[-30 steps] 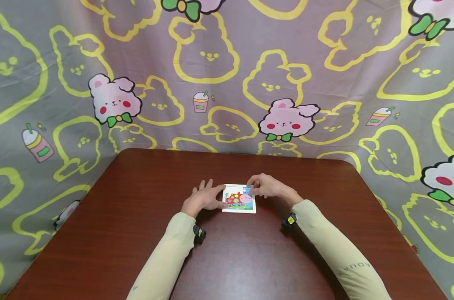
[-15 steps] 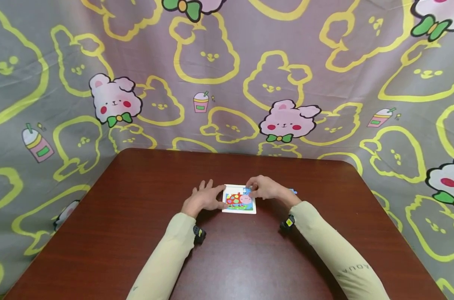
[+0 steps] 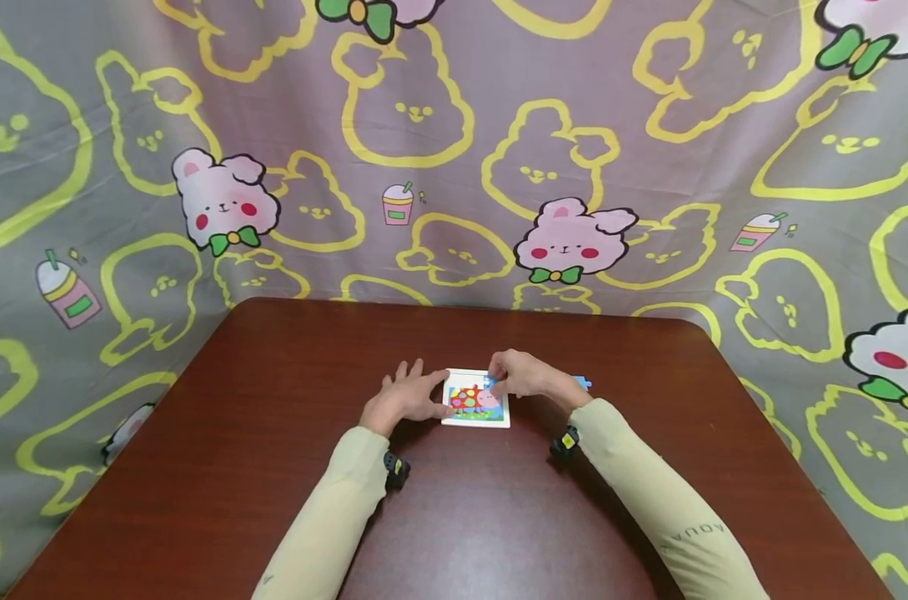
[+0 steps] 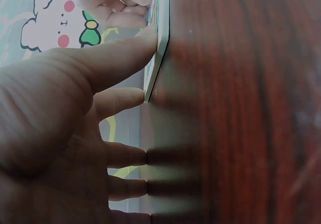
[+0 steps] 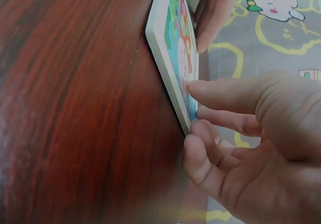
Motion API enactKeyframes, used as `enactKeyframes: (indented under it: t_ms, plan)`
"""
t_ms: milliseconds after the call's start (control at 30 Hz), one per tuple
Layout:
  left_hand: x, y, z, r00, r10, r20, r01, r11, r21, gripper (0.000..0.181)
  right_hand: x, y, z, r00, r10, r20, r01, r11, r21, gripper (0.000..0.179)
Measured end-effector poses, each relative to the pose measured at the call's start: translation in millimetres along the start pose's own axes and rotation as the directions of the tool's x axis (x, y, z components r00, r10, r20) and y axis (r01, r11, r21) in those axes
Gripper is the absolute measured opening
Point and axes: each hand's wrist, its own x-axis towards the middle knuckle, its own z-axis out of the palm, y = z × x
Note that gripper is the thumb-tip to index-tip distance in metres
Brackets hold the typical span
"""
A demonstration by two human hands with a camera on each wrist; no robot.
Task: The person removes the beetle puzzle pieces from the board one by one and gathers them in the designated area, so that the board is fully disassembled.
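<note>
Lying flat on the counter (image 3: 454, 508), toward its middle: the puzzle (image 3: 469, 402), a white-edged square showing a spotted red body and pink face, part of its far side bare white. Left hand (image 3: 407, 397) spread, fingers straight — thumb and forefinger touching the left edge. Right hand (image 3: 523, 372) bent over the far right corner, thumb on the picture, other fingers curled by the rim (image 5: 164, 58). Whether it pinches a piece, cannot tell; fingers hide the spot.

Handling, by judgement: light, stiff, probably board or thin wood; smooth enough to slide if pushed from one side. Pieces likely thin, tabs the weak points. Best hold for the whole: opposite sides of the rim, level, so nothing spills. Blue piece (image 3: 583, 383) just beyond the right sleeve (image 3: 649, 475) — take by its edges, off the knob.

Writing: right sleeve seems to read AQUA, part lost in a fold; left sleeve (image 3: 318, 508) bears one mark, perhaps an A. Right wrist camera (image 3: 564, 444) has a yellow patch, lettering too small. No legible word on the puzzle or the patterned cloth (image 3: 431, 75).
</note>
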Motion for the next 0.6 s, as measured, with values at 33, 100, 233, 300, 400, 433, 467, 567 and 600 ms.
enactKeyframes:
  t_ms: [33, 100, 233, 300, 400, 433, 467, 567, 600]
  plan:
    - [-0.1, 0.3, -0.1, 1.0, 0.001, 0.001, -0.001, 1.0, -0.002, 0.074, 0.0, 0.5, 0.1, 1.0, 0.008, 0.001, -0.008, 1.0, 0.007, 0.024]
    - [-0.1, 1.0, -0.2, 1.0, 0.002, 0.006, -0.002, 1.0, -0.009, 0.074, -0.2, 2.0, 0.5, 1.0, 0.022, 0.003, -0.022, 1.0, 0.011, 0.025]
    - [0.0, -0.4, 0.2, 1.0, 0.007, 0.008, -0.007, 1.0, -0.002, 0.074, 0.2, 3.1, 1.1, 1.0, 0.007, 0.01, -0.008, 1.0, 0.012, 0.027]
    - [0.2, -1.1, 0.6, 1.0, 0.011, 0.007, -0.011, 1.0, 0.005, 0.073, 0.5, 3.3, 0.9, 1.0, -0.012, 0.009, 0.012, 1.0, 0.008, 0.027]
    - [0.5, -1.7, 1.0, 1.0, 0.014, 0.007, -0.014, 1.0, 0.006, 0.073, 1.3, 2.9, 0.2, 0.999, -0.039, 0.006, 0.039, 0.999, -0.011, 0.027]
    - [0.5, -1.7, 1.0, 1.0, 0.016, 0.006, -0.016, 1.0, 0.003, 0.074, 1.4, 2.6, -0.1, 0.999, -0.046, 0.002, 0.046, 0.999, -0.024, 0.027]
    - [0.5, -1.8, 1.1, 1.0, 0.017, 0.005, -0.017, 1.0, 0.003, 0.074, 1.7, 2.3, -0.2, 0.999, -0.049, 0.0, 0.049, 0.998, -0.035, 0.027]
    - [0.7, -2.2, 1.2, 1.0, 0.021, 0.003, -0.021, 1.0, 0.005, 0.074, 2.3, 1.3, -0.7, 0.998, -0.065, -0.008, 0.065, 0.996, -0.064, 0.028]
    - [0.8, -2.4, 1.2, 1.0, 0.023, 0.002, -0.023, 1.0, 0.006, 0.074, 2.4, 1.1, -0.8, 0.997, -0.071, -0.011, 0.07, 0.995, -0.072, 0.028]
